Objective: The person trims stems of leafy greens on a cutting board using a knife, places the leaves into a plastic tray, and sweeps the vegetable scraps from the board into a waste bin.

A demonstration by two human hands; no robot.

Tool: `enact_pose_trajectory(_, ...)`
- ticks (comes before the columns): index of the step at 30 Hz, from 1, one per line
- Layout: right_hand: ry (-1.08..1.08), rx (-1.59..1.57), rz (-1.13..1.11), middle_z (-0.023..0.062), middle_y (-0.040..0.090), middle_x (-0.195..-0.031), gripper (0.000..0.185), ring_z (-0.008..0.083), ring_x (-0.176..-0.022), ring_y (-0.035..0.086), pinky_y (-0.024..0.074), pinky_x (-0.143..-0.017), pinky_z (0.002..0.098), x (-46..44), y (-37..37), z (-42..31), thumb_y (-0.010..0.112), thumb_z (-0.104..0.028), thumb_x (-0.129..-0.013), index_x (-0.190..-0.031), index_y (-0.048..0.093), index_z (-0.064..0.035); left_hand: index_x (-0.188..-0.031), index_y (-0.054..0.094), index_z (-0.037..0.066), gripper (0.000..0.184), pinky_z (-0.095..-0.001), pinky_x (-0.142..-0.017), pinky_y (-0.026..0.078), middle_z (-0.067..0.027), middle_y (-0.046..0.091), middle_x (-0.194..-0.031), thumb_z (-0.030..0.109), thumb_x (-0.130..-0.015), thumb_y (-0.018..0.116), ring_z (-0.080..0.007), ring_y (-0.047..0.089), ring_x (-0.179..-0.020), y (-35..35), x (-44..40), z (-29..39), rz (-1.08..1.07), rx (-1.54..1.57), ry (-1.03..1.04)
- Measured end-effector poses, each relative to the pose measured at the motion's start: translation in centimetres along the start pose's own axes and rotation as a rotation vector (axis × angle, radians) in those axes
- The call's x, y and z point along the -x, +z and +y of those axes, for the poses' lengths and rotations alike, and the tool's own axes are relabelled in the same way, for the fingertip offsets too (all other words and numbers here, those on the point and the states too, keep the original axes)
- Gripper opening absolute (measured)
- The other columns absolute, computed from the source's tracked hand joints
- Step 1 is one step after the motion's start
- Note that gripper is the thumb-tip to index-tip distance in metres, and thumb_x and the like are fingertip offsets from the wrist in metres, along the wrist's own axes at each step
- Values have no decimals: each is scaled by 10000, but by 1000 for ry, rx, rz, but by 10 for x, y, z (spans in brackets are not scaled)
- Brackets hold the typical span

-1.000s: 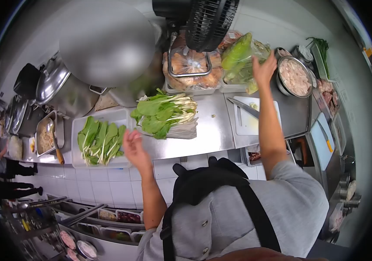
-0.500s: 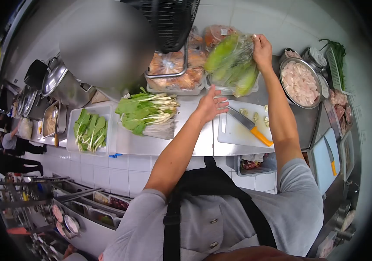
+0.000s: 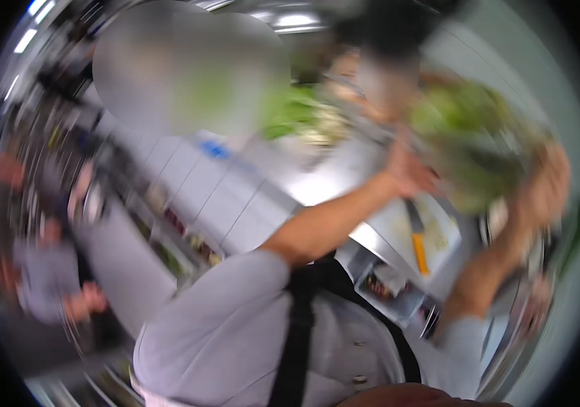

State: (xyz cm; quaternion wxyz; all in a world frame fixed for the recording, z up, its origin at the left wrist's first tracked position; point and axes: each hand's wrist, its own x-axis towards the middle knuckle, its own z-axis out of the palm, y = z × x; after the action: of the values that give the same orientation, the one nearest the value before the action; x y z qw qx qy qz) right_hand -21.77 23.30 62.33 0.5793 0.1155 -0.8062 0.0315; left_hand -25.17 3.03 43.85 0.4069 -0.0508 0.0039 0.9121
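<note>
A clear plastic bag of green vegetables (image 3: 466, 115) hangs over the far right of the counter, smeared by motion, so the kind of vegetable is unclear. My right hand (image 3: 544, 183) grips the bag at its right side, fingers closed. Just left of the bag, my left hand (image 3: 408, 166) has its fingers spread and holds nothing; whether it touches the plastic I cannot tell. Below it lies a knife (image 3: 419, 244) with an orange handle, resting on a white cutting board (image 3: 388, 227) with small pale pieces. Leafy greens with white stems (image 3: 310, 119) lie on the counter to the left.
Under the counter edge stands a grey crate (image 3: 388, 292) with dark red contents. A round bowl sits beyond my right forearm, partly hidden. Behind on the left, another person (image 3: 52, 271) in a grey top stands near shelving. A blue item (image 3: 215, 148) shows near the floor tiles.
The view has swung and tilted, with strong blur. My right hand still holds the bag, which has come up closer. The left hand stays open, now close beside the bag.
</note>
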Motion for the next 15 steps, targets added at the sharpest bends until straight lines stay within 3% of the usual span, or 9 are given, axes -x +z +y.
enact_pose_trajectory(2,509,-609,-86,124,684,-1109,251,218,-995,653,546,-866,343,-4,-19,-34,577,-208,-1070,-1170,662,6,-1638,261,102,1298,-711,-1196,149,-240,223,-1681,988,-709,457,-465,226,-1527,-19,18,-8,-412,-77,57)
enact_pose_trajectory(3,555,-741,-147,125,668,-1138,277,206,-1014,638,543,-879,339,-4,-31,-53,572,-236,-1079,-1177,650,11,-1634,284,122,1290,-715,-1186,174,-202,235,-1689,1004,-705,432,-468,237,-1523,-24,48,-12,-438,-141,124)
enact_pose_trajectory(5,344,-1049,-210,76,612,-1035,264,152,-943,559,470,-877,299,-11,-45,-97,543,-229,-1094,-1115,634,18,-1639,274,157,1274,-720,-1176,199,-197,252,-1683,1019,-709,397,-470,258,-1516,-21,124,-15,-282,-158,250)
enact_pose_trajectory(8,347,-1353,-357,87,600,-1038,240,174,-947,557,463,-875,313,-6,-54,-183,545,-205,-1087,-1087,627,20,-1665,168,199,1305,-724,-1180,167,-224,216,-1685,1034,-689,400,-508,200,-1524,-21,258,-15,6,-160,560)
enact_pose_trajectory(11,318,-1360,-374,102,606,-1056,239,183,-948,568,464,-889,323,15,-51,-298,558,-203,-1075,-1077,625,26,-1644,213,222,1018,-657,-1168,316,-176,329,-1646,867,-882,407,-434,360,-1480,-70,389,-19,75,-208,924)
enact_pose_trajectory(12,135,-1357,-327,95,613,-1045,236,179,-940,571,463,-887,320,26,-43,-346,556,-197,-1073,-1082,627,29,-1634,239,205,920,-631,-1161,356,-166,370,-1625,791,-947,418,-407,401,-1463,-73,438,-26,158,-245,1089)
enact_pose_trajectory(15,242,-1695,-698,51,666,-1015,272,151,-944,599,479,-887,295,38,-58,-516,567,-245,-1072,-1117,665,5,-1534,404,144,640,-527,-1137,426,-113,525,-1500,578,-1064,390,-316,531,-1354,-106,567,-36,516,-195,1558)
